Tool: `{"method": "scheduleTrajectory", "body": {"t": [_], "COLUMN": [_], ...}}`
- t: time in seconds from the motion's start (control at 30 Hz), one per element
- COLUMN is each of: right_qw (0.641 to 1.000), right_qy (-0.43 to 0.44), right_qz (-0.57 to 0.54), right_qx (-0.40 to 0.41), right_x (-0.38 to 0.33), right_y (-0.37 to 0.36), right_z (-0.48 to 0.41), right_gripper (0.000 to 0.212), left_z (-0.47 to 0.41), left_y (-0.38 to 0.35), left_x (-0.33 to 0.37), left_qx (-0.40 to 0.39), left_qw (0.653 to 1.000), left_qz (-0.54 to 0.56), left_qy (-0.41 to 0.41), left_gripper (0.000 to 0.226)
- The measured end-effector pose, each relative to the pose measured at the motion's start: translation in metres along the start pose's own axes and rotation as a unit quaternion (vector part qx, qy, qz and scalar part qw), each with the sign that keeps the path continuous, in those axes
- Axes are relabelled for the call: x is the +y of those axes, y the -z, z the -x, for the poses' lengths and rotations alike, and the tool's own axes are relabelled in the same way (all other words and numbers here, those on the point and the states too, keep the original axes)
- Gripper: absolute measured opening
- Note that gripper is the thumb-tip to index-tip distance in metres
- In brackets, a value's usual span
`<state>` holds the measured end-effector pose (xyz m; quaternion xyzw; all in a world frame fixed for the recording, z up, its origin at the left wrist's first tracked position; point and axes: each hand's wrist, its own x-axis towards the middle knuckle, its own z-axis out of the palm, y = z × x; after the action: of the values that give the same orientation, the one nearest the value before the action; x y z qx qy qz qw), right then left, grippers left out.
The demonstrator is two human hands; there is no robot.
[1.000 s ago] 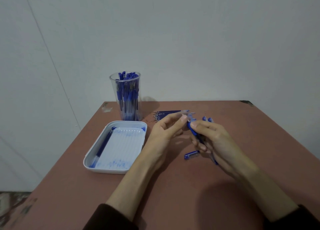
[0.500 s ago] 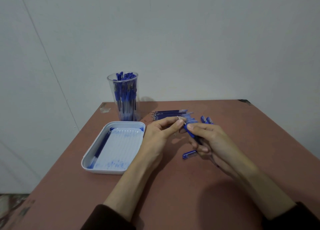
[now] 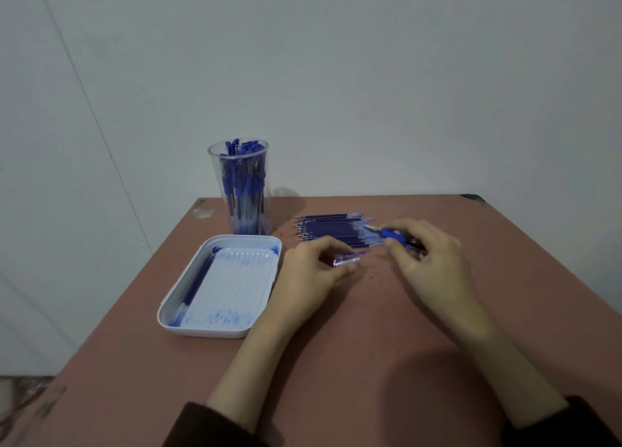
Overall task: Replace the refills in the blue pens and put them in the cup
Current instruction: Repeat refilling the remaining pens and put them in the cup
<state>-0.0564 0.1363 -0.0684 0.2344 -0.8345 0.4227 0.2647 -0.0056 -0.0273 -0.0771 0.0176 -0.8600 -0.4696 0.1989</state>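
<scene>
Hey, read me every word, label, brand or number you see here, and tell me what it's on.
No text here can be read.
On the pens in the cup: dark patches on the barrels, too blurred to read.
On the tray: only blue smears, no writing.
On the refills on the table: no markings visible.

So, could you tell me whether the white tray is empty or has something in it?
Not empty: one slim blue pen or refill lies inside the tray along its left wall.
</scene>
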Motion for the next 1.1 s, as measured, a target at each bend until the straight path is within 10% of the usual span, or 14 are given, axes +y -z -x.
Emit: {"method": "scheduleTrajectory", "body": {"t": [0.37,1.1], "right_qw": [0.985,0.983], "right_qy": [0.074,-0.006], "right_qz": [0.148,-0.137], "right_qx": [-0.05,-0.124], "right_x": [0.0008,-0.004], "right_y": [-0.0036,-0.0081], "right_z": [0.0042,0.0068], "right_gripper": [0.026,0.027], "left_z": [-0.0029,0.0002], "left_y": [0.0031,0.0058], "left_x": [0.0021,0.0045], "left_qx": [0.017,0.015], "left_qw": [0.995,0.985], "left_qz": [0.098,0.174], "left_qy": [0.004,0.006], "left_gripper": [0.025,0.026]}}
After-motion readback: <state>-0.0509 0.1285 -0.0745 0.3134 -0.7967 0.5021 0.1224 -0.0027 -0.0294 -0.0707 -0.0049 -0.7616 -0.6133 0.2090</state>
